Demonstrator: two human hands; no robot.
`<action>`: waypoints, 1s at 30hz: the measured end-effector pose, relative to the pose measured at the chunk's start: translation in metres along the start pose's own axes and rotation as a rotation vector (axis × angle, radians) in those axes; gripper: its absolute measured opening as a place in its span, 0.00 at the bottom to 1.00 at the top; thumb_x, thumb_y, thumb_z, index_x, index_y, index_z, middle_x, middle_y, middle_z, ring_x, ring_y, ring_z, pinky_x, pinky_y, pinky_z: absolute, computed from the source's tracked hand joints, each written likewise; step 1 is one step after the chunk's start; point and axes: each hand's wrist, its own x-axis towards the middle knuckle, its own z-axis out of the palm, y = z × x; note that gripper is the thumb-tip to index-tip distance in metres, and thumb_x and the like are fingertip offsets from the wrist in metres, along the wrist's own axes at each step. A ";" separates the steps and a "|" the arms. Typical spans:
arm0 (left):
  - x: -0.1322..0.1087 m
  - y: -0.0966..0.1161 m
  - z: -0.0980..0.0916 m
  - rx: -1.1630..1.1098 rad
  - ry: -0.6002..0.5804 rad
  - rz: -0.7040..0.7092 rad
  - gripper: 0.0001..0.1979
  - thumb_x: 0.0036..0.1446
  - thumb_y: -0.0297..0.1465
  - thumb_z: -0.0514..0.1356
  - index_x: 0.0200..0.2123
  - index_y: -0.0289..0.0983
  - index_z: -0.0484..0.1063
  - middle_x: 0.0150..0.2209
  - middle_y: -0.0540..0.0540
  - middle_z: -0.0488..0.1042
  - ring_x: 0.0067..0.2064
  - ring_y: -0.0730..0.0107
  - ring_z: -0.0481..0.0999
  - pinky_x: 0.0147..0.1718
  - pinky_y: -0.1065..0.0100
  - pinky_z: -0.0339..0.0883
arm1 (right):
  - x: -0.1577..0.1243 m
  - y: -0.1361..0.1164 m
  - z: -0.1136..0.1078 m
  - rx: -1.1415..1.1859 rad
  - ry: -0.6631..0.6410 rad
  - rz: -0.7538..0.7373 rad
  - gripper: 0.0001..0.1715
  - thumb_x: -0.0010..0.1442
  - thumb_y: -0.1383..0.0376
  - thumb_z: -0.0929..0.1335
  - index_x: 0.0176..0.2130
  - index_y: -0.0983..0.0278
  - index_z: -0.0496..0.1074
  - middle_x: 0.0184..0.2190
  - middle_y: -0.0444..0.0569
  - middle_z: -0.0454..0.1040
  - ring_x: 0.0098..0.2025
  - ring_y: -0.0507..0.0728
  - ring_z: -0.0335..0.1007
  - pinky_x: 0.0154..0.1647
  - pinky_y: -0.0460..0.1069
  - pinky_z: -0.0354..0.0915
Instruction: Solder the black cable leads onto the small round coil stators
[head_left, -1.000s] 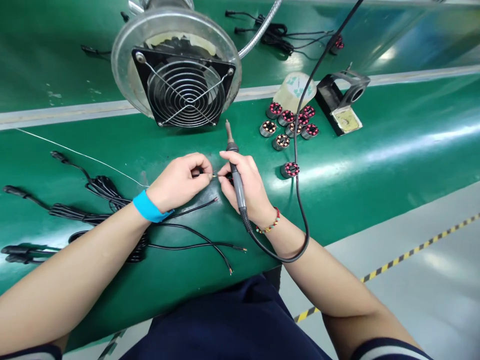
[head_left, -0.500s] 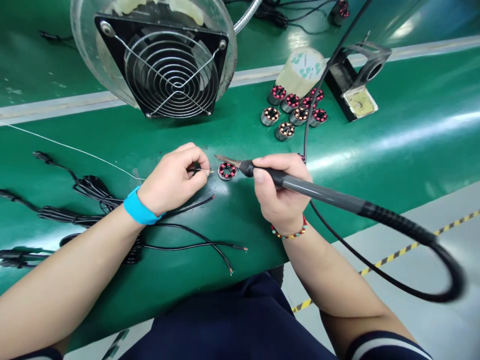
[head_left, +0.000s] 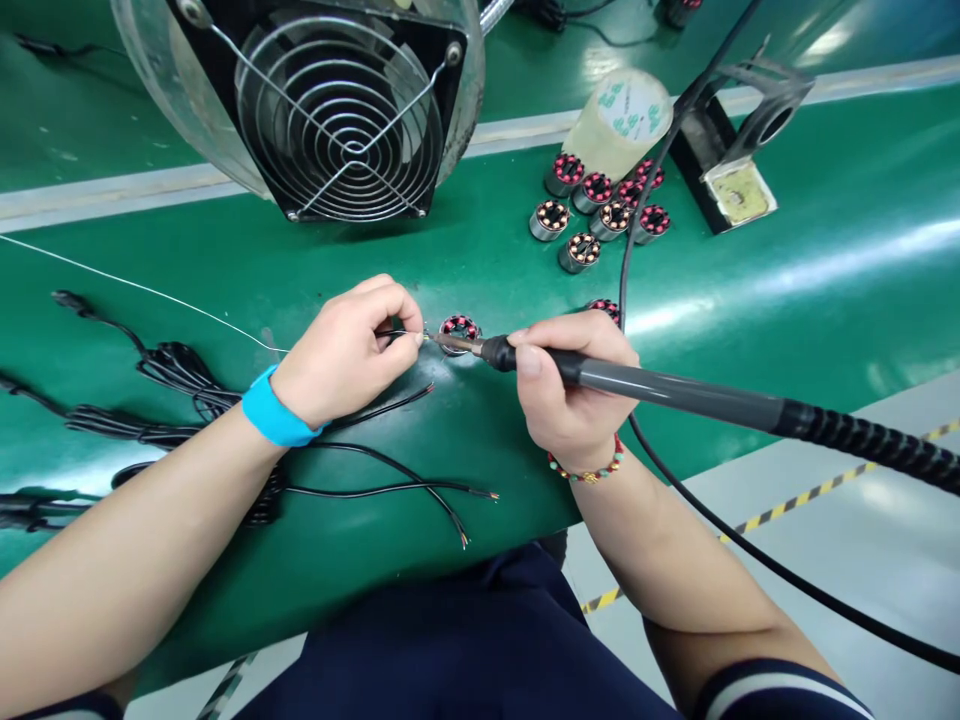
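Observation:
My left hand (head_left: 367, 340) pinches the end of a black cable (head_left: 391, 333) between thumb and forefinger, its thin wires poking out toward the right. A thin silvery solder wire (head_left: 172, 300) runs from the left edge to behind this hand. My right hand (head_left: 577, 385) grips a soldering iron (head_left: 645, 380) like a pen. The iron's tip lies at the wire ends by my left fingertips; whether it touches them I cannot tell. Just behind the tip sits a small motor stator (head_left: 461, 328) with red windings, partly covered by the iron.
Black cables (head_left: 180, 370) lie bundled at the left, several stripped ends pointing right. A fan (head_left: 349, 120) stands at the back. Several stators (head_left: 581, 252) cluster by a tape roll (head_left: 626, 115). Further right is the iron stand (head_left: 739, 190). The iron's cord (head_left: 720, 510) loops at the right.
The soldering iron's tip has come down and left from above the stator to the wire ends at my left fingers. My left hand keeps its pinch. The view has shifted slightly.

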 end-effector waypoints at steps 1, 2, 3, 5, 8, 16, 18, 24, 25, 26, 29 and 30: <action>0.000 0.000 0.000 0.000 0.001 0.000 0.04 0.47 0.25 0.54 0.24 0.37 0.67 0.29 0.49 0.68 0.29 0.72 0.65 0.31 0.68 0.58 | 0.000 0.000 0.000 -0.019 0.010 -0.002 0.10 0.65 0.58 0.64 0.33 0.57 0.70 0.26 0.42 0.72 0.24 0.50 0.69 0.24 0.49 0.67; 0.000 0.000 0.000 0.001 0.001 -0.003 0.04 0.47 0.25 0.54 0.24 0.37 0.67 0.29 0.49 0.68 0.29 0.72 0.65 0.31 0.68 0.58 | 0.000 0.000 0.000 -0.040 0.019 -0.003 0.11 0.65 0.57 0.63 0.32 0.57 0.70 0.26 0.42 0.72 0.24 0.51 0.69 0.24 0.49 0.67; 0.000 0.001 0.000 0.002 0.001 -0.010 0.04 0.47 0.25 0.54 0.24 0.37 0.67 0.29 0.49 0.68 0.29 0.72 0.65 0.31 0.68 0.58 | 0.000 0.000 0.000 -0.057 0.027 -0.003 0.12 0.65 0.57 0.63 0.32 0.57 0.70 0.26 0.42 0.72 0.24 0.51 0.69 0.24 0.50 0.67; 0.000 0.002 0.000 0.000 0.001 -0.023 0.04 0.47 0.25 0.55 0.24 0.37 0.67 0.29 0.49 0.68 0.29 0.72 0.65 0.31 0.68 0.58 | 0.000 0.000 0.000 -0.060 0.029 -0.005 0.12 0.64 0.57 0.63 0.32 0.57 0.70 0.25 0.42 0.72 0.24 0.51 0.69 0.25 0.50 0.68; 0.000 0.002 0.000 -0.001 -0.001 -0.032 0.04 0.47 0.24 0.55 0.24 0.37 0.67 0.29 0.49 0.68 0.29 0.72 0.65 0.31 0.68 0.58 | 0.000 0.000 0.000 -0.026 0.010 -0.005 0.10 0.64 0.58 0.64 0.32 0.57 0.70 0.25 0.42 0.72 0.24 0.51 0.70 0.25 0.49 0.68; 0.000 -0.002 0.001 0.011 0.023 0.030 0.04 0.47 0.25 0.54 0.24 0.36 0.68 0.28 0.50 0.68 0.28 0.74 0.64 0.30 0.69 0.58 | 0.002 0.001 0.001 0.085 0.039 0.035 0.07 0.65 0.60 0.65 0.38 0.59 0.72 0.33 0.43 0.76 0.31 0.52 0.76 0.32 0.50 0.75; 0.000 -0.002 0.001 0.019 0.023 0.042 0.04 0.47 0.25 0.54 0.25 0.36 0.68 0.28 0.50 0.68 0.28 0.74 0.64 0.30 0.70 0.58 | 0.003 0.003 0.002 0.110 -0.016 0.067 0.08 0.64 0.62 0.66 0.43 0.60 0.72 0.38 0.44 0.77 0.40 0.54 0.78 0.42 0.51 0.76; -0.001 -0.002 0.001 0.027 0.030 0.058 0.05 0.48 0.24 0.54 0.26 0.35 0.69 0.28 0.50 0.68 0.28 0.75 0.65 0.30 0.70 0.59 | 0.000 0.003 0.007 0.152 -0.281 0.240 0.21 0.66 0.61 0.64 0.58 0.58 0.64 0.57 0.47 0.71 0.45 0.54 0.78 0.48 0.52 0.74; -0.001 -0.002 0.001 0.028 0.031 0.060 0.05 0.48 0.24 0.54 0.26 0.35 0.69 0.28 0.50 0.68 0.28 0.75 0.65 0.30 0.70 0.59 | 0.000 0.003 0.009 0.161 -0.302 0.254 0.21 0.67 0.61 0.63 0.58 0.58 0.63 0.57 0.47 0.70 0.42 0.52 0.78 0.47 0.51 0.75; -0.001 -0.003 0.001 0.029 0.032 0.063 0.05 0.48 0.24 0.54 0.26 0.35 0.69 0.28 0.50 0.68 0.28 0.74 0.65 0.30 0.70 0.59 | -0.001 0.002 0.010 0.158 -0.320 0.251 0.20 0.68 0.61 0.61 0.58 0.59 0.63 0.55 0.47 0.72 0.41 0.52 0.78 0.46 0.50 0.74; -0.001 -0.003 0.001 0.029 0.031 0.068 0.05 0.48 0.25 0.53 0.26 0.36 0.68 0.28 0.50 0.68 0.28 0.74 0.65 0.30 0.70 0.59 | -0.002 0.002 0.014 0.061 -0.365 0.159 0.15 0.67 0.64 0.62 0.53 0.58 0.67 0.44 0.44 0.78 0.43 0.53 0.75 0.48 0.51 0.71; -0.001 -0.003 0.001 0.028 0.032 0.067 0.04 0.48 0.26 0.53 0.26 0.36 0.68 0.28 0.50 0.68 0.28 0.74 0.65 0.30 0.70 0.59 | -0.002 0.002 0.016 0.020 -0.378 0.120 0.14 0.66 0.65 0.63 0.51 0.58 0.68 0.40 0.43 0.79 0.44 0.54 0.74 0.49 0.52 0.69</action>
